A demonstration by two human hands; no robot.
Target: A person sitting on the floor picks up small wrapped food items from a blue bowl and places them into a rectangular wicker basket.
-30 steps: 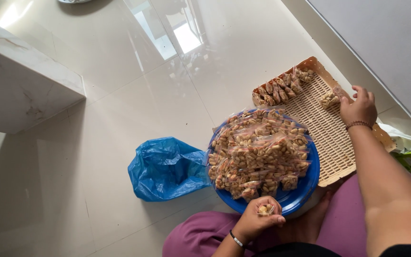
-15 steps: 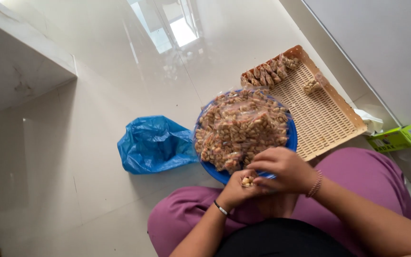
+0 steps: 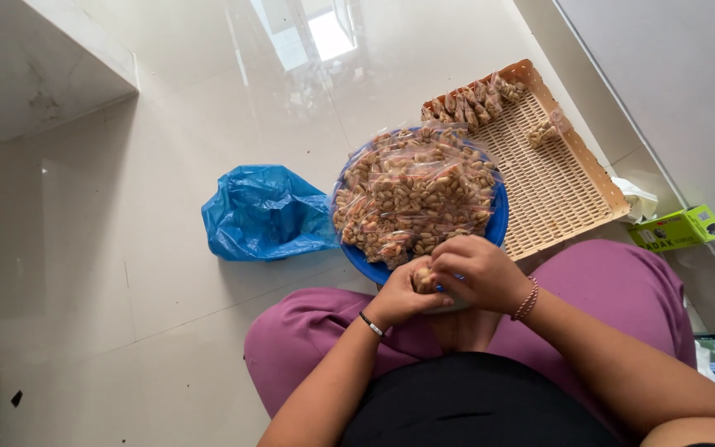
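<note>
Head view: left hand [image 3: 400, 298] and right hand [image 3: 477, 271] together clench a small nut packet [image 3: 424, 280] at the near edge of the heaped blue bowl [image 3: 499, 217], left of the woven tray [image 3: 552, 178].

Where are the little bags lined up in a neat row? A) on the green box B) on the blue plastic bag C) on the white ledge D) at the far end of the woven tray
D: a row of small packets lies along the far end of the woven tray.
</note>
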